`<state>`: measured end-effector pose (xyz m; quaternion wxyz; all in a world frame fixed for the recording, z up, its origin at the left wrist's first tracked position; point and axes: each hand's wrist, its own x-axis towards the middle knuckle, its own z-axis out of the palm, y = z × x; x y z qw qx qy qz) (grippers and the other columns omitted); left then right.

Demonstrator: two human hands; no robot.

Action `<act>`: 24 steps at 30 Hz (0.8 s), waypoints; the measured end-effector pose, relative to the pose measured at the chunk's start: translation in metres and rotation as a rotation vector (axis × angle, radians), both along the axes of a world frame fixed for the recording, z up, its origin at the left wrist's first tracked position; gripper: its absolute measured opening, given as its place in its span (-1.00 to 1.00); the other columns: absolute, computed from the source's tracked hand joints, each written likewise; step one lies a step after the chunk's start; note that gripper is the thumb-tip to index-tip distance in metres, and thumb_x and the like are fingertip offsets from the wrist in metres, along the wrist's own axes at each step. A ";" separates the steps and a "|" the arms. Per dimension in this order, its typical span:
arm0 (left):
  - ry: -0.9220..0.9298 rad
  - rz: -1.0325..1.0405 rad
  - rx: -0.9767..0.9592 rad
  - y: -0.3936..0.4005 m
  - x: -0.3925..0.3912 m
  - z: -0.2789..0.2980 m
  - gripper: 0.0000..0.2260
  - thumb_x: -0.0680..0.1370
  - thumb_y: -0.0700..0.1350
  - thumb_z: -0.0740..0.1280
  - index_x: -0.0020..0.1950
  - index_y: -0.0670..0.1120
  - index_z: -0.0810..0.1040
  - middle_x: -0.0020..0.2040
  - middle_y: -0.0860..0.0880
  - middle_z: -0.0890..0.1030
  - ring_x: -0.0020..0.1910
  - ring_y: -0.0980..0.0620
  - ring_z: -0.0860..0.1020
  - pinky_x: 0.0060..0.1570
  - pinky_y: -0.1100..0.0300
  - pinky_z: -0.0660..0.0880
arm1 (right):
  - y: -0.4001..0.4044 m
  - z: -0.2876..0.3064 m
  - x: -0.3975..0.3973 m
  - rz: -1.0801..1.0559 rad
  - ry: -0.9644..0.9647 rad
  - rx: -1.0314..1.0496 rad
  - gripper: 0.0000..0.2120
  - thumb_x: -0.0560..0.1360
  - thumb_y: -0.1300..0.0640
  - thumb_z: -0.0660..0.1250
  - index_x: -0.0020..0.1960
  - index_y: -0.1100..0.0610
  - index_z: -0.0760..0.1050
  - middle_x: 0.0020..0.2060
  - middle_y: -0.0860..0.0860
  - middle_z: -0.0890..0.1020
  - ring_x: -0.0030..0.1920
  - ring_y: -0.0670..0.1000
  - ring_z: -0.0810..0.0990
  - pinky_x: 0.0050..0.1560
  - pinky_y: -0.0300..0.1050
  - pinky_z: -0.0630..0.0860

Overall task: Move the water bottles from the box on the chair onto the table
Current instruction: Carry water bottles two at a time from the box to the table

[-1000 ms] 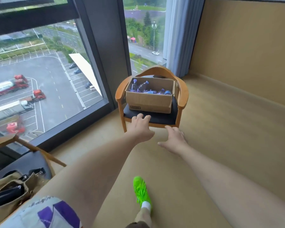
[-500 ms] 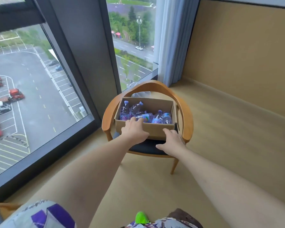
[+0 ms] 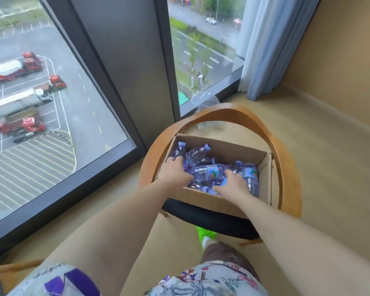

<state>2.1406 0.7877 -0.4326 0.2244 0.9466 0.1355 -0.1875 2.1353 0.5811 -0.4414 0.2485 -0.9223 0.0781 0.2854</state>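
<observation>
Both my hands down in box (image 3: 263, 167): left hand (image 3: 175, 170) curling round upright bottle (image 3: 179, 151), right hand (image 3: 233, 185) clasping lying bottle (image 3: 207, 174). Close firm on mid-body, lift straight clear of rim.

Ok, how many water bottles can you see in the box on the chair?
5 at least: one in the far-left corner, one leaning beside it, one lying across the middle, one by the right wall, one at the front edge. More may be hidden underneath.

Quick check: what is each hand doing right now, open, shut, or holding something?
Left hand: inside the box, fingers curled round a bottle at the left end.
Right hand: inside the box, on the bottles; whether it grips one cannot be told.
</observation>
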 end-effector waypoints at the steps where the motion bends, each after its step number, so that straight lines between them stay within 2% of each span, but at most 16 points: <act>1: 0.022 0.025 -0.018 0.000 0.014 -0.008 -0.39 0.43 0.09 0.45 0.44 0.02 0.36 0.38 -0.06 0.41 0.24 -0.09 0.47 0.03 0.09 0.48 | -0.001 -0.010 0.015 -0.017 0.033 -0.003 -0.22 0.48 -0.13 0.44 0.57 0.05 0.18 0.47 0.16 0.34 0.42 0.22 0.38 0.27 0.07 0.46; 4: 0.057 0.103 -0.047 -0.001 0.049 -0.028 -0.34 0.45 0.07 0.49 0.49 0.05 0.31 0.42 -0.04 0.40 0.29 -0.08 0.48 0.03 0.09 0.51 | -0.003 -0.036 0.054 -0.088 0.132 0.001 -0.21 0.49 -0.12 0.45 0.58 0.06 0.16 0.44 0.17 0.37 0.34 0.23 0.46 0.20 0.11 0.52; 7: 0.041 0.189 -0.038 -0.003 0.083 -0.044 -0.32 0.45 0.01 0.52 0.50 0.02 0.29 0.41 -0.04 0.42 0.33 -0.10 0.48 0.21 0.00 0.50 | -0.007 -0.059 0.086 -0.150 0.194 -0.005 -0.23 0.50 -0.12 0.45 0.55 0.08 0.17 0.42 0.18 0.37 0.26 0.23 0.51 0.10 0.10 0.56; 10: 0.074 0.287 -0.031 -0.002 0.106 -0.058 -0.34 0.45 -0.04 0.48 0.48 -0.05 0.30 0.40 -0.09 0.45 0.37 -0.15 0.42 0.32 -0.07 0.43 | -0.006 -0.077 0.111 -0.164 0.228 -0.038 -0.23 0.48 -0.16 0.45 0.53 0.08 0.20 0.40 0.17 0.38 0.31 0.25 0.46 0.18 0.14 0.53; 13: 0.118 0.266 0.086 -0.004 0.120 -0.071 -0.46 0.49 -0.04 0.36 0.44 -0.13 0.32 0.36 -0.12 0.48 0.34 -0.22 0.32 0.34 -0.04 0.30 | 0.008 -0.090 0.127 -0.112 0.165 -0.047 -0.27 0.48 -0.16 0.43 0.53 0.07 0.26 0.39 0.15 0.42 0.39 0.24 0.36 0.29 0.11 0.42; 16: 0.115 0.254 0.178 -0.009 0.125 -0.084 -0.44 0.53 0.01 0.36 0.46 -0.15 0.31 0.41 -0.15 0.43 0.34 -0.21 0.32 0.37 -0.01 0.25 | 0.034 -0.098 0.141 -0.100 0.123 0.067 -0.30 0.45 -0.18 0.45 0.48 0.07 0.33 0.34 0.11 0.47 0.36 0.20 0.40 0.29 0.08 0.41; 20: 0.041 0.247 0.238 -0.009 0.122 -0.098 -0.42 0.52 0.00 0.40 0.46 -0.17 0.32 0.38 -0.17 0.40 0.30 -0.18 0.33 0.32 0.04 0.27 | 0.072 -0.110 0.155 -0.464 0.246 0.372 -0.32 0.35 -0.12 0.56 0.36 0.09 0.41 0.23 0.02 0.56 0.25 0.08 0.53 0.23 0.00 0.48; 24: -0.085 0.179 0.185 -0.004 0.108 -0.103 -0.43 0.49 -0.03 0.44 0.44 -0.12 0.35 0.31 -0.14 0.46 0.27 -0.17 0.36 0.30 0.02 0.32 | 0.092 -0.125 0.153 -0.712 0.309 0.500 -0.20 0.32 -0.09 0.60 0.42 0.04 0.28 0.22 -0.04 0.50 0.17 0.02 0.50 0.12 -0.06 0.47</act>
